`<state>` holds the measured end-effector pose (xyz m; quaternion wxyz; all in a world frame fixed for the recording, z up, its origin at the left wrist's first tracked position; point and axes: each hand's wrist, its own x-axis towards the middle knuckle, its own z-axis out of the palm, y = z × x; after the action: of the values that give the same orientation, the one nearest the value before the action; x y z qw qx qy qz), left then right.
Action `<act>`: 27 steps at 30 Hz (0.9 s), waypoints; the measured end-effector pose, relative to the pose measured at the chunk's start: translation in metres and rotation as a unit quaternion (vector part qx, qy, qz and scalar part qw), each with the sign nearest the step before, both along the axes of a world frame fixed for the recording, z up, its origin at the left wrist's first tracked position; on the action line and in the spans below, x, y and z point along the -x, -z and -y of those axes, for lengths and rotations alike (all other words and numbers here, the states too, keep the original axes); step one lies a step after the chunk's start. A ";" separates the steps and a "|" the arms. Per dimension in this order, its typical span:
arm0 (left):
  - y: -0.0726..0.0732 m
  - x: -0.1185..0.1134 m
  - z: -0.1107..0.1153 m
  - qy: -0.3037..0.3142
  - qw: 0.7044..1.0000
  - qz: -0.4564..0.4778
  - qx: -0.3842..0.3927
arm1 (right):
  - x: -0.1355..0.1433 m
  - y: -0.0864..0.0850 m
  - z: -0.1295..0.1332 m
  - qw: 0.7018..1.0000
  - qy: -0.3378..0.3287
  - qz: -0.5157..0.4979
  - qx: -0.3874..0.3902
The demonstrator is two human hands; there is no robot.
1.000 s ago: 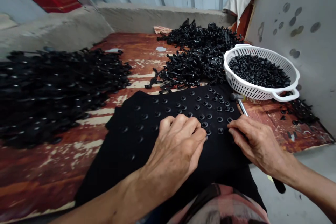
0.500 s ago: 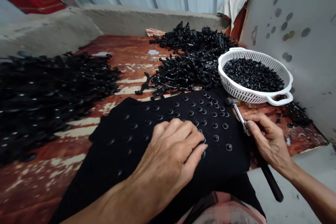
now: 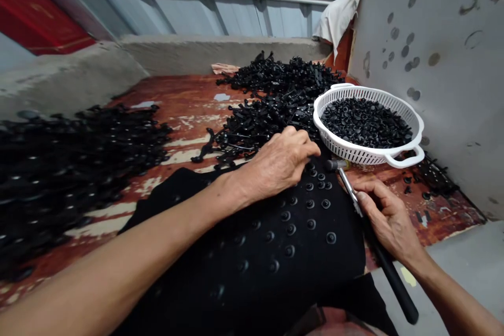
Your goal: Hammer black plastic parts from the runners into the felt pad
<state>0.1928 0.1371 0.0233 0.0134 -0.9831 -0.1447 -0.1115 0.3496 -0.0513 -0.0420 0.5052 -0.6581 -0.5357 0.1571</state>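
My left hand (image 3: pixel 287 160) is over the far part of a black cloth (image 3: pixel 315 278), near the pile of black parts. Its fingers are curled downward with their tips hidden, so whatever they hold is not visible. Small round black studded caps (image 3: pixel 310 203) lie scattered on the cloth. My right hand (image 3: pixel 388 223) grips a small hammer (image 3: pixel 388 273) with a silver shaft and black handle. The hammer's head points away from me beside the cloth's right edge, close to the white basket.
A white slotted basket (image 3: pixel 401 100) full of small black discs stands at right. Tangled black parts (image 3: pixel 260 115) are heaped behind the cloth, and another large heap (image 3: pixel 79 178) lies left. A grey spotted panel (image 3: pixel 452 79) rises at right. Worn red-brown board (image 3: pixel 177 89) lies underneath.
My left hand has moved from the middle of the cloth to its far side, nearer the heap and basket. The right hand keeps its hold on the hammer. The view has tilted up slightly.
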 end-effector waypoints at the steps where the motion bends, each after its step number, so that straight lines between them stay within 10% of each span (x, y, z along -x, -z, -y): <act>1: -0.001 0.001 -0.004 0.000 1.000 0.004 0.008 | 0.000 0.000 0.000 1.000 -0.002 -0.001 -0.001; 27: -0.016 -0.016 -0.023 0.012 0.987 -0.147 0.060 | 0.001 0.003 0.002 1.000 -0.004 0.013 -0.006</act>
<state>0.2087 0.1598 0.0394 -0.0260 -0.9894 -0.1361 0.0431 0.3486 -0.0532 -0.0446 0.5015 -0.6548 -0.5459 0.1476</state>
